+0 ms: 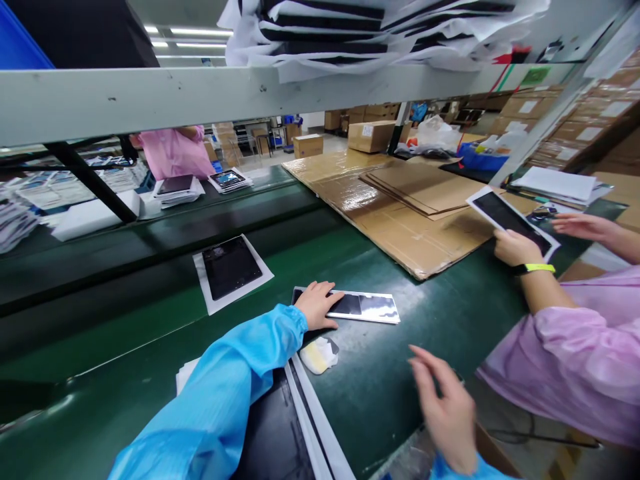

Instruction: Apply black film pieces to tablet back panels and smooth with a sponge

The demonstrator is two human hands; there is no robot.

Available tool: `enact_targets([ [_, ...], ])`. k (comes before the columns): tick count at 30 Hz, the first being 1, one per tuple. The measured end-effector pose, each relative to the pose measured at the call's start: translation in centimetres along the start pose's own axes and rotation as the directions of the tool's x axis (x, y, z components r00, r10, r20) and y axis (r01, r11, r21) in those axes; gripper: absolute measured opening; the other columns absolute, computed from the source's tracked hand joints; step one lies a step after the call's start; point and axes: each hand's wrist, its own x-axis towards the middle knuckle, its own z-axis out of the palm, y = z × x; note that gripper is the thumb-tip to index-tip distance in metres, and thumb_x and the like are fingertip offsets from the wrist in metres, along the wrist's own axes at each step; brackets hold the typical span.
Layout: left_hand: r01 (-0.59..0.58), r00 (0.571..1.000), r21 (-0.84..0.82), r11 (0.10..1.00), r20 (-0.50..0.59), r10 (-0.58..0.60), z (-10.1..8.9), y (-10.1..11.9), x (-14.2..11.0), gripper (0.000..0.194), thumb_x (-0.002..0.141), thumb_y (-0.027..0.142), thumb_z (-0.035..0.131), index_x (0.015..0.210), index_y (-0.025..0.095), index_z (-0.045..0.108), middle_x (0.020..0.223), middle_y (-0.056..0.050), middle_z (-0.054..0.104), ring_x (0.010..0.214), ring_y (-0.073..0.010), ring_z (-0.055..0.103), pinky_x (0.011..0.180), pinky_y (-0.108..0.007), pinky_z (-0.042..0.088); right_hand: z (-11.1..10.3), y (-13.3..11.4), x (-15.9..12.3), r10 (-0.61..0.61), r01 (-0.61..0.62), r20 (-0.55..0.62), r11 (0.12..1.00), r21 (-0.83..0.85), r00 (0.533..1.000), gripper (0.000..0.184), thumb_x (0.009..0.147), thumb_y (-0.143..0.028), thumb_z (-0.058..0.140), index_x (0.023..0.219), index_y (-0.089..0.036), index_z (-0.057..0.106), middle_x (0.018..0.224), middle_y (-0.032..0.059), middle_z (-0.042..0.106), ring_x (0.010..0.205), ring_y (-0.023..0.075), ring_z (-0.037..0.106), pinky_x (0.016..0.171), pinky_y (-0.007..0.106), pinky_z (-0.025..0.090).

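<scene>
My left hand (316,305), in a blue sleeve, lies with fingers spread on the left part of a narrow dark panel with a white border (373,307). That panel rests flat on the green table. Just below the hand is a crumpled white and yellow wad (320,355). Under my left forearm lies a stack of large dark panels with white sheets (280,427), partly hidden by the sleeve. My right hand (445,407) hovers at the table's near right edge, holding nothing, its fingers stretched and slightly apart.
A dark panel on a white sheet (233,267) lies on the green conveyor. Flat cardboard (350,193) covers the far table. At right, a co-worker in pink holds a white-edged panel (515,217). A metal shelf beam (200,100) crosses overhead, bearing wrapped dark panels (325,30).
</scene>
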Motion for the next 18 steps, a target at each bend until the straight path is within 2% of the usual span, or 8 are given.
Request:
enact_targets([
  [2,-0.019,0.999,0.002,1.000,-0.043,0.019,0.1,0.7,-0.1,0.071,0.074,0.047,0.074,0.133,0.016,0.048,0.141,-0.019,0.043,0.128,-0.0327,0.043,0.105,-0.048,0.034,4.3,-4.1,1.2,-0.182,0.191,0.280,0.982,-0.002,0.942,0.033,0.093,-0.044,0.047,0.110,-0.022,0.065,0.090,0.0062,0.064,0.077,0.0248,0.064,0.068,0.035,0.055],
  [3,-0.033,0.997,-0.001,0.999,-0.068,0.033,0.1,1.0,0.0,0.066,0.077,0.046,0.072,0.131,0.016,0.050,0.140,-0.017,0.045,0.127,-0.0308,0.044,0.105,-0.046,0.035,6.2,-5.7,1.5,-0.233,0.264,0.350,0.964,-0.041,0.907,0.035,0.091,-0.043,0.051,0.113,-0.019,0.064,0.092,0.0078,0.063,0.079,0.0261,0.064,0.070,0.037,0.055],
  [6,-0.068,0.990,0.005,0.998,-0.126,0.068,0.1,1.9,0.3,0.048,0.083,0.040,0.067,0.124,0.016,0.055,0.128,-0.012,0.057,0.116,-0.0250,0.052,0.098,-0.038,0.042,10.2,-8.2,1.4,-0.284,0.384,0.455,0.912,-0.143,0.844,0.034,0.081,-0.036,0.068,0.108,-0.016,0.062,0.093,0.0103,0.061,0.085,0.0315,0.060,0.074,0.045,0.053],
  [8,-0.084,0.987,0.043,0.996,-0.131,0.089,0.0,2.3,0.6,0.043,0.084,0.040,0.066,0.120,0.016,0.057,0.123,-0.009,0.060,0.111,-0.0235,0.055,0.092,-0.035,0.044,11.0,-8.4,1.0,-0.289,0.373,0.473,0.923,-0.093,0.833,0.027,0.079,-0.031,0.069,0.100,-0.017,0.060,0.094,0.0092,0.061,0.087,0.0306,0.059,0.075,0.043,0.051],
  [11,-0.119,0.986,0.141,0.983,-0.098,0.134,0.2,2.8,1.0,0.034,0.086,0.037,0.065,0.112,0.016,0.060,0.115,-0.008,0.064,0.104,-0.0226,0.058,0.084,-0.034,0.046,9.5,-7.3,0.8,-0.241,0.223,0.454,0.970,0.094,0.858,0.015,0.086,-0.034,0.058,0.088,-0.019,0.056,0.081,0.0038,0.062,0.071,0.0223,0.060,0.064,0.032,0.051],
  [13,-0.141,0.984,0.183,0.973,-0.080,0.158,0.5,3.2,1.1,0.020,0.089,0.028,0.061,0.103,0.014,0.062,0.107,-0.008,0.066,0.096,-0.0217,0.061,0.079,-0.033,0.046,7.2,-6.1,1.2,-0.158,0.102,0.401,0.982,0.157,0.902,0.023,0.088,-0.042,0.054,0.084,-0.020,0.057,0.074,0.0016,0.062,0.061,0.0188,0.058,0.057,0.027,0.049],
  [16,-0.149,0.982,0.209,0.966,-0.082,0.169,1.1,3.9,1.0,0.010,0.091,0.012,0.052,0.094,0.011,0.062,0.096,-0.010,0.067,0.085,-0.0203,0.063,0.072,-0.032,0.045,3.4,-3.8,2.3,0.001,-0.024,0.236,0.995,0.098,0.972,0.037,0.080,-0.057,0.061,0.082,-0.021,0.062,0.071,0.0011,0.064,0.057,0.0187,0.058,0.054,0.026,0.048],
  [18,-0.148,0.981,0.223,0.963,-0.090,0.172,1.4,4.3,0.9,0.012,0.091,0.008,0.049,0.091,0.009,0.060,0.091,-0.012,0.067,0.080,-0.0203,0.063,0.067,-0.031,0.044,1.6,-2.5,2.8,0.072,-0.082,0.151,0.995,0.061,0.986,0.043,0.073,-0.063,0.064,0.082,-0.021,0.064,0.071,0.0019,0.065,0.058,0.0202,0.059,0.055,0.027,0.049],
])
